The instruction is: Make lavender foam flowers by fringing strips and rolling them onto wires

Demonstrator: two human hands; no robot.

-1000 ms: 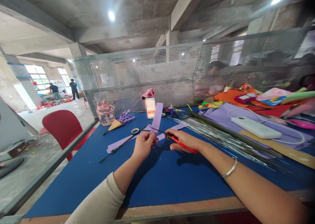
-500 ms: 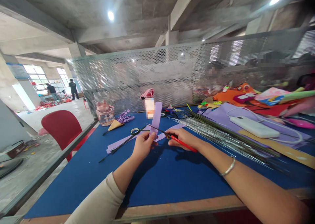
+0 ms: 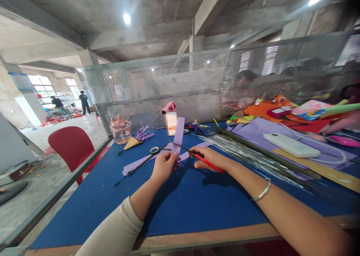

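Between its thumb and fingers, my left hand (image 3: 164,167) pinches the lower end of an upright purple paper strip (image 3: 179,130). My right hand (image 3: 209,159) is wrapped round the red handles of a pair of scissors (image 3: 204,160), whose dark blades point left across the strip just above my left thumb. More purple strips (image 3: 140,163) lie on the blue table (image 3: 180,207), left of and behind my hands. A roll of tape (image 3: 154,149) and a dark stem (image 3: 143,161) rest by the left strips.
A clear pink container (image 3: 120,130), a tan cone (image 3: 132,143) and purple curled paper (image 3: 143,133) stand at the back left. Wires (image 3: 242,149), purple sheets (image 3: 253,130) and a white power bank (image 3: 291,145) lie right. Behind is a perforated metal screen (image 3: 157,83); a red chair (image 3: 70,147) is left.
The scissors' blades have come closer together across the purple strip, and the fingers of my right hand have drawn in slightly. My left hand has hardly moved.
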